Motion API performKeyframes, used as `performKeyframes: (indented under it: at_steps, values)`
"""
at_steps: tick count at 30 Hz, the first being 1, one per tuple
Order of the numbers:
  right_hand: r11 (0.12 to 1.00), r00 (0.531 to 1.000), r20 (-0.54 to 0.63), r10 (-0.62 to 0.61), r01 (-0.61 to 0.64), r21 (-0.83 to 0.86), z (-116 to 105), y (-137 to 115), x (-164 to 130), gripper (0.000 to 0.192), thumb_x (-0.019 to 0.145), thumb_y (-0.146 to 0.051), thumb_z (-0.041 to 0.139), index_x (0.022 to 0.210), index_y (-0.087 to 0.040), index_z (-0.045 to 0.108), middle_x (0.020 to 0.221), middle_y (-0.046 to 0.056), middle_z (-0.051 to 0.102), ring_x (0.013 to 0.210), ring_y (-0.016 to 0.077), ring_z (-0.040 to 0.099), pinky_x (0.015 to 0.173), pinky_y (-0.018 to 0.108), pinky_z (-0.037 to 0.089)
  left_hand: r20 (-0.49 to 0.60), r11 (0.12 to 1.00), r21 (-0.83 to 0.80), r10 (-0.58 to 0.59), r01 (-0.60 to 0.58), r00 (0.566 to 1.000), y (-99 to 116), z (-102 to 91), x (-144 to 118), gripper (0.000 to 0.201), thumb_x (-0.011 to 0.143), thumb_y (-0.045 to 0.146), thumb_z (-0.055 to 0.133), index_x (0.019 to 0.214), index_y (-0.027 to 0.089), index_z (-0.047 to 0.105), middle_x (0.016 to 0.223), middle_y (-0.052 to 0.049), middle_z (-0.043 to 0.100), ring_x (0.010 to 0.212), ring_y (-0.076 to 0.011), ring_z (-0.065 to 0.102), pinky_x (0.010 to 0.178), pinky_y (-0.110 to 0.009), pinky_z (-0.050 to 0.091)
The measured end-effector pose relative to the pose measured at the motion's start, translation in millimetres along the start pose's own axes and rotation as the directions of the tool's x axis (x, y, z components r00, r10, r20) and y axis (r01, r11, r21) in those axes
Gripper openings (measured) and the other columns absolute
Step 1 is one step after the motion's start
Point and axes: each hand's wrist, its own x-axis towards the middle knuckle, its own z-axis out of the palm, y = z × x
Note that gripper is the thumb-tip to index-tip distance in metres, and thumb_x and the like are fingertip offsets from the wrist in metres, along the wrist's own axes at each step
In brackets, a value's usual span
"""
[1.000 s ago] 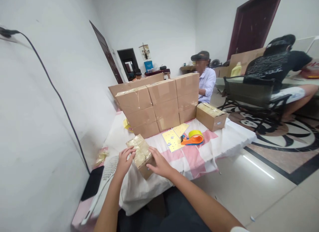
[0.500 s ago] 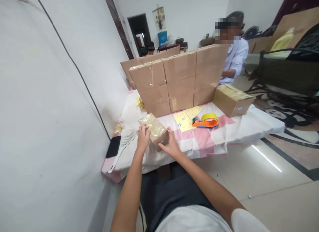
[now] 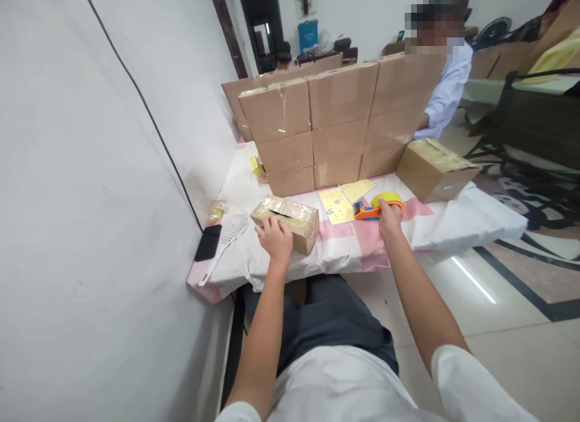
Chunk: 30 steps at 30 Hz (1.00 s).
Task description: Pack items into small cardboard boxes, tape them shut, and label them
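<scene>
left hand (image 3: 275, 237) rests spread on the box (image 3: 287, 221), fingers curled at its near edge; right hand (image 3: 389, 215) is on the tape gun (image 3: 377, 206), grip probably closed, partly hidden.

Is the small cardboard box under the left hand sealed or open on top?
Not fully sealed. The small cardboard box shows a dark gap along its top seam beneath shiny tape, and the left hand rests on its near edge.
</scene>
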Motion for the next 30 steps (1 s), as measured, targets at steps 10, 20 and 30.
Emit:
performKeyframes:
  at_steps: [10, 20, 30]
  values:
    - [0.998, 0.999, 0.030, 0.033, -0.034, 0.055, 14, -35, -39, 0.030, 0.074, -0.044, 0.072, 0.078, -0.017, 0.062, 0.066, -0.002, 0.064, 0.061, 0.0140, 0.061, 0.060, 0.028, 0.052, -0.021, 0.992, -0.101, 0.079, -0.081, 0.997, -1, -19.8, -1, 0.036, 0.098, 0.036, 0.043, 0.101, 0.017, 0.073, 0.131, -0.016, 0.060, 0.118, -0.0377, 0.047, 0.100, -0.054, 0.040]
    - [0.999, 0.931, 0.365, -0.026, 0.016, 0.032, 15, -80, -155, 0.047, 0.080, -0.064, 0.066, 0.085, -0.017, 0.066, 0.069, 0.004, 0.068, 0.063, 0.0187, 0.066, 0.061, 0.030, 0.054, 0.356, 0.678, -0.735, 0.369, 0.013, 0.858, 83, -15.9, -87, 0.018, 0.091, 0.031, 0.062, 0.084, 0.024, 0.076, 0.107, -0.009, 0.069, 0.108, -0.0248, 0.060, 0.100, -0.042, 0.047]
    - [0.980, 0.979, 0.103, -0.176, 0.184, -0.073, 10, -80, -143, 0.058, 0.089, -0.070, 0.046, 0.061, -0.020, 0.051, 0.053, -0.002, 0.046, 0.047, 0.0121, 0.043, 0.045, 0.026, 0.037, 0.512, 0.512, -0.805, 0.343, 0.300, 0.787, 104, -31.3, -84, 0.017, 0.083, 0.032, 0.066, 0.080, 0.018, 0.077, 0.083, -0.007, 0.075, 0.082, -0.0199, 0.068, 0.077, -0.031, 0.053]
